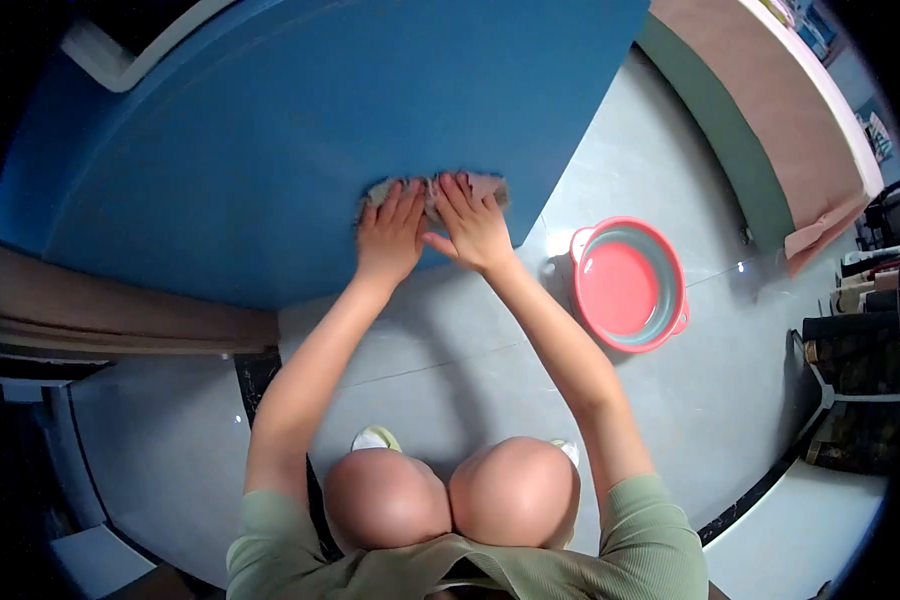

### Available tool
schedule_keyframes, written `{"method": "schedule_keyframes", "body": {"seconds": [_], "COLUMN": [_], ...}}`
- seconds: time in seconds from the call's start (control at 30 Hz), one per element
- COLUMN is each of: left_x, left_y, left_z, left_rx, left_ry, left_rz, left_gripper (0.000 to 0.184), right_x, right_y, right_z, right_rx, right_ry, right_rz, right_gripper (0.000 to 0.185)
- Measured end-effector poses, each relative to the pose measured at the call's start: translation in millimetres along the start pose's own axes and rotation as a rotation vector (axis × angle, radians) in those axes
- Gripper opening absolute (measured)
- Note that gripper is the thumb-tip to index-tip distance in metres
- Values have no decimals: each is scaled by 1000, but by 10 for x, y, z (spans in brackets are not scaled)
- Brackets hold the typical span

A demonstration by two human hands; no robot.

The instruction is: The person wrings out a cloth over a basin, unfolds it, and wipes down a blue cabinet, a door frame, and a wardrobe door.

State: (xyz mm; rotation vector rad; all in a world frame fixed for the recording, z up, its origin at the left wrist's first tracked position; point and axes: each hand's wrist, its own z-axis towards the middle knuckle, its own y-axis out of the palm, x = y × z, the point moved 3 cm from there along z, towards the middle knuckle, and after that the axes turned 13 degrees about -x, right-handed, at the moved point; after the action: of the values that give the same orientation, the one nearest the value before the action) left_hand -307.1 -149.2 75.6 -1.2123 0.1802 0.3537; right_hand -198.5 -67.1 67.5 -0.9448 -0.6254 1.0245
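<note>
A greyish-pink cloth (487,187) lies bunched against the broad blue panel (270,150), near its lower right edge. My left hand (390,235) presses on the cloth's left part, its fingers stretched out and flat. Beside it, my right hand (472,225) rests on the cloth's right part with fingers extended and the thumb pointing toward the left hand. Both palms face the panel, and the cloth under the fingers is partly hidden.
A pink and grey basin (630,285) stands on the grey tiled floor (420,370), right of the panel. A bed with a pink cover (770,110) is at upper right. Folded clothes (860,300) sit at far right, and a brown curtain-like cloth (120,300) at left. My knees are bent below.
</note>
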Motion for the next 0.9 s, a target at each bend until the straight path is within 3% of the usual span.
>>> {"method": "schedule_keyframes", "body": {"seconds": [0.07,0.2,0.27,0.4,0.53,0.6,0.67,0.77,0.83,0.9], "left_x": [-90,-246,-225,-59,307,488,560,522,357,253], "left_y": [-484,-1581,-1813,-1528,-602,-164,5,-122,-572,-1152], "left_z": [331,1010,1183,1176,821,619,529,557,744,1031], "left_rx": [161,499,584,428,181,39,45,21,27,175], "left_ry": [-60,-115,-108,-78,71,208,204,201,183,91], "left_rz": [-66,-34,2,81,155,157,139,107,-69,-193], "left_gripper": [56,60,61,58,50,49,52,56,61,59], "right_x": [63,292,412,505,514,441,418,452,616,737], "right_y": [-506,-1640,-1852,-1553,-450,125,403,149,-276,-995], "right_z": [366,983,1033,838,232,-125,-311,-288,-8,429], "right_rx": [80,443,438,496,330,212,82,40,219,337], "right_ry": [7,-80,-78,23,179,288,341,282,164,61], "right_rz": [16,70,41,85,43,160,328,288,150,92], "right_gripper": [69,73,74,73,77,79,84,83,77,74]}}
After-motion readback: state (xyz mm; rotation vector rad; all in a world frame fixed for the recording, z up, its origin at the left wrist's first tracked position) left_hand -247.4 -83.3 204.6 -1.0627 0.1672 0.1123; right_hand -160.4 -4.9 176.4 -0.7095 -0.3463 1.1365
